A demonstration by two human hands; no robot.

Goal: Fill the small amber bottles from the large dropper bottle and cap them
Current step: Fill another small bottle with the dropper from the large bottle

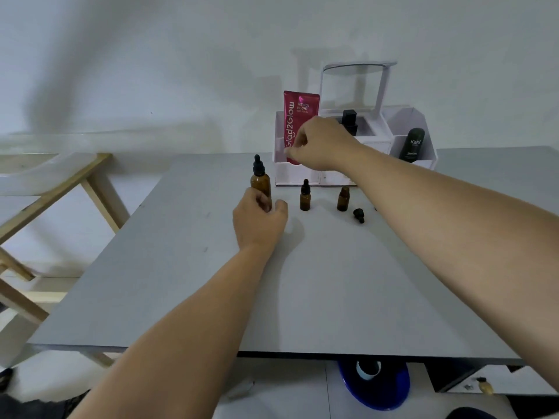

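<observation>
large dropper bottle [260,180] upright, long axis vertical, dropper end up | my left grip [258,222] clamps its base | my right grip [317,143] curled, contents unclear

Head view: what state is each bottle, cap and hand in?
Large bottle: upright, dropper on, held by left hand.
Middle bottle: upright, dropper on.
Right bottle: upright, uncapped.
Loose cap: lying on table.
Right hand: raised, fingers curled; grip unclear.
</observation>
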